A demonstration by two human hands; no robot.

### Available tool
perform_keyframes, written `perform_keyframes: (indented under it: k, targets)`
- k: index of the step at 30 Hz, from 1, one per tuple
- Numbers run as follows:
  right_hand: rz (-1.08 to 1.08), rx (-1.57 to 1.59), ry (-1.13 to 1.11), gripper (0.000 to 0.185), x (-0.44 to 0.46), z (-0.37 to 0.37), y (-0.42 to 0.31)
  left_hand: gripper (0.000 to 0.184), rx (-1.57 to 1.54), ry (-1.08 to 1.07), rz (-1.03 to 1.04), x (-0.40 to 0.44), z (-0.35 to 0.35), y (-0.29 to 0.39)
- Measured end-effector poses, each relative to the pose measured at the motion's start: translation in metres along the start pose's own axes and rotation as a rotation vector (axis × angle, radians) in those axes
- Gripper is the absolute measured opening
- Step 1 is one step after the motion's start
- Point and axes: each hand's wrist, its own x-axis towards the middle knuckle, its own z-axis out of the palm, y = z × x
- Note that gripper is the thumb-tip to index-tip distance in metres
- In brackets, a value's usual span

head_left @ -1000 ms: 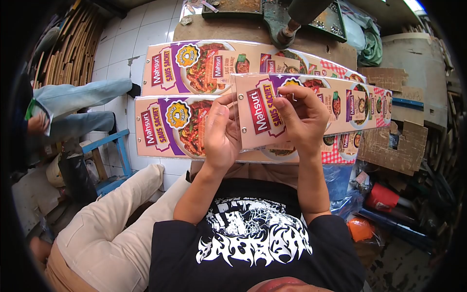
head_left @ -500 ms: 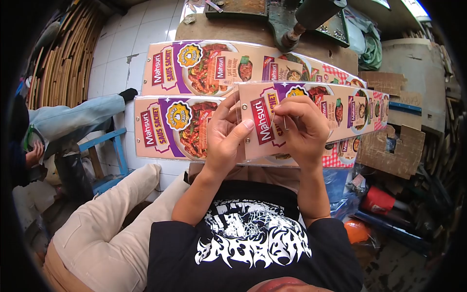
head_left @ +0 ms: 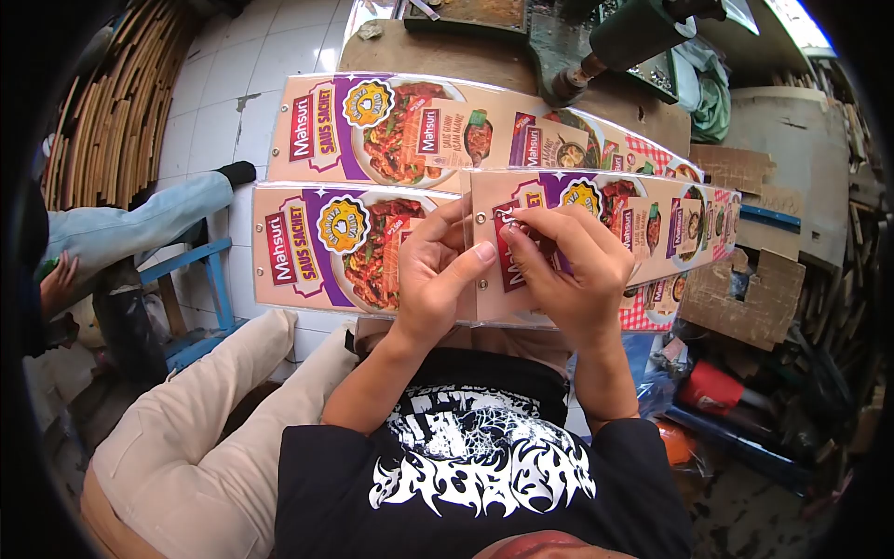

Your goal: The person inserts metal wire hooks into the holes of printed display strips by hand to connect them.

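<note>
My left hand [head_left: 436,270] grips the left end of a long printed card [head_left: 643,219] in clear plastic, its thumb on top beside the metal eyelets. Over the same card, my right hand [head_left: 573,265] pinches a small, thin, whitish metal piece [head_left: 506,214] between thumb and fingertips, near the upper eyelet. Beneath and behind lie two more stacks of these printed cards, an upper stack [head_left: 317,126] and a lower stack [head_left: 303,247], each with eyelets at the left end.
A dark metal press [head_left: 605,56] stands on the wooden worktop [head_left: 410,58], with trays of small metal parts [head_left: 466,20] beside it. Cardboard pieces [head_left: 759,289] lie at the right. At the left are a blue stool frame [head_left: 200,349] and another person's legs [head_left: 121,224].
My right hand has moved left along the card with the small metal piece, to near the eyelets. The held card sits slightly lower and further right at its left end.
</note>
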Motion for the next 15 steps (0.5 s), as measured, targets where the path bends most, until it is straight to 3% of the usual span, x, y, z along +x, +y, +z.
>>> perform_keyframes:
  k: [15]
  targets:
    - [-0.176, -0.106, 0.042, 0.022, 0.003, 0.014, 0.004, 0.052, 0.027, 0.009, 0.01, -0.001, -0.002, -0.001]
